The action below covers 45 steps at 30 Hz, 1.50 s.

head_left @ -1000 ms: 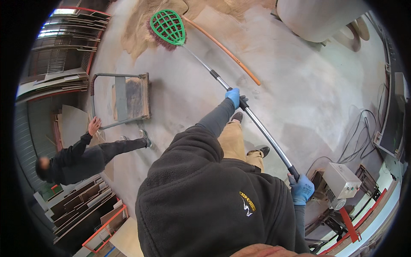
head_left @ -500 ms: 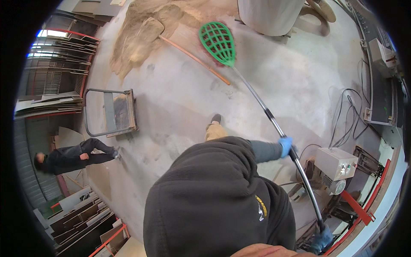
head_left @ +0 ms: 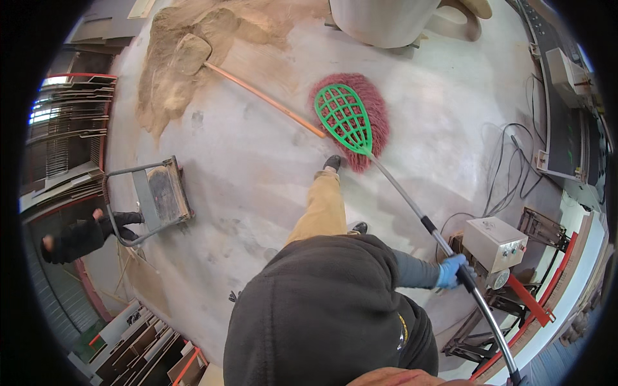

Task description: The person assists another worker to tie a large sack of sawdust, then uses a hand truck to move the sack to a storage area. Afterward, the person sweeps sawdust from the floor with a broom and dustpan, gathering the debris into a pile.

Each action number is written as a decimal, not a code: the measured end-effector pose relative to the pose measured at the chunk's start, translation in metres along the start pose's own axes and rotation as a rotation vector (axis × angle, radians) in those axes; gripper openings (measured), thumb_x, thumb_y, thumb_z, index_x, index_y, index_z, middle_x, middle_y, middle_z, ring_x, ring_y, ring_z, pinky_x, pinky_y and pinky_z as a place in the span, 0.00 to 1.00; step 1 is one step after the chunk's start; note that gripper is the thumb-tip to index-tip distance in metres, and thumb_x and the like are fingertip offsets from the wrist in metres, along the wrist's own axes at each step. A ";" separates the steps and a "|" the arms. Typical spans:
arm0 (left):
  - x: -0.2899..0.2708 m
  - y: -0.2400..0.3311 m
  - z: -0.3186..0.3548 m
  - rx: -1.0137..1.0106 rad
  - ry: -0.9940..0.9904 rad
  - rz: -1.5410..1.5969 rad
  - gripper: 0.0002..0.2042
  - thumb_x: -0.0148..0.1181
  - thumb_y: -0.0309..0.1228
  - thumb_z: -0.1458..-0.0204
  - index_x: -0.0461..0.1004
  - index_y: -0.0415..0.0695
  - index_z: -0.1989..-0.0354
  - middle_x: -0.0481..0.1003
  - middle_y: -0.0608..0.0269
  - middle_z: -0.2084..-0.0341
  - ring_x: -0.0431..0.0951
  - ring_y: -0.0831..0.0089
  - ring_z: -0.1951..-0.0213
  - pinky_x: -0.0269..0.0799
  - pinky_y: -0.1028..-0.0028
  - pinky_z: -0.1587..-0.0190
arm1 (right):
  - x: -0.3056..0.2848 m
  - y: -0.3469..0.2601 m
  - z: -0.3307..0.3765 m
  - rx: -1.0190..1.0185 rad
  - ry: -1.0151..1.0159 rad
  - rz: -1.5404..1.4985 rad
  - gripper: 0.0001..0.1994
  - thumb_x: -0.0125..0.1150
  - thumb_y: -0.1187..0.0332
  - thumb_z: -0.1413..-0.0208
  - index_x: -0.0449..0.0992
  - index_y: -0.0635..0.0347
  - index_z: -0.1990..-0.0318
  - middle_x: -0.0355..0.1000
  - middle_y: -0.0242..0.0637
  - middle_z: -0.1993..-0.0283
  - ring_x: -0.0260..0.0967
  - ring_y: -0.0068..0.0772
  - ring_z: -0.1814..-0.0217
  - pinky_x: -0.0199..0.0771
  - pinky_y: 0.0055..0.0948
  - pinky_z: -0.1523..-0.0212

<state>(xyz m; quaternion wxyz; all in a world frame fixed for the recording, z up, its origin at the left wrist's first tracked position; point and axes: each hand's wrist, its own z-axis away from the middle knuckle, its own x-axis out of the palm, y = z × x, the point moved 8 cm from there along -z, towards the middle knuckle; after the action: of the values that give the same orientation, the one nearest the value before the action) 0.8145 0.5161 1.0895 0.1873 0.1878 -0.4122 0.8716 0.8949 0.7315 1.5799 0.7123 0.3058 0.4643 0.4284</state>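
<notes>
My left hand (head_left: 452, 271), in a blue glove, is wrapped round the dark grip of a long-handled dust mop (head_left: 344, 119). The mop has a green lattice head over a wide reddish fringe lying on the floor. Its silver and black handle slants down to the lower right edge of the view. There my right hand (head_left: 523, 381) is almost wholly cut off at the handle's end, its fingers hidden. My foot in a dark shoe is close to the fringe. Near the mop head's left lies a shovel (head_left: 264, 98) with an orange-brown wooden handle, its blade in a dust heap.
A brown dust heap (head_left: 170, 71) spreads at the upper left. A pale bin (head_left: 386, 19) stands at the top. At left are a cart (head_left: 151, 196), sheet racks (head_left: 71, 141) and another person (head_left: 80, 238). Cables (head_left: 508, 183) and a control box (head_left: 494, 243) are at right.
The mop head has come nearer to me, and its fringe now spreads wide on the floor. My left hand has shifted right and down. The right hand has mostly left the view. The other person is now behind the cart.
</notes>
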 end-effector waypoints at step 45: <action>0.006 0.518 0.288 0.800 -0.044 -0.491 0.09 0.45 0.32 0.43 0.70 0.43 0.69 0.72 0.59 0.76 0.73 0.63 0.74 0.74 0.66 0.67 | -0.177 -0.401 -0.177 0.019 0.208 -1.179 0.19 0.70 0.49 0.54 0.72 0.53 0.77 0.71 0.41 0.81 0.71 0.47 0.79 0.67 0.43 0.75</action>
<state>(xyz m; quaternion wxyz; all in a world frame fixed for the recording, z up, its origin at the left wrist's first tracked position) 0.6102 -0.0159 0.9263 0.2921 0.3556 0.0090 0.8878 0.8264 0.4012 1.2482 0.7779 -0.0406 0.6269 -0.0154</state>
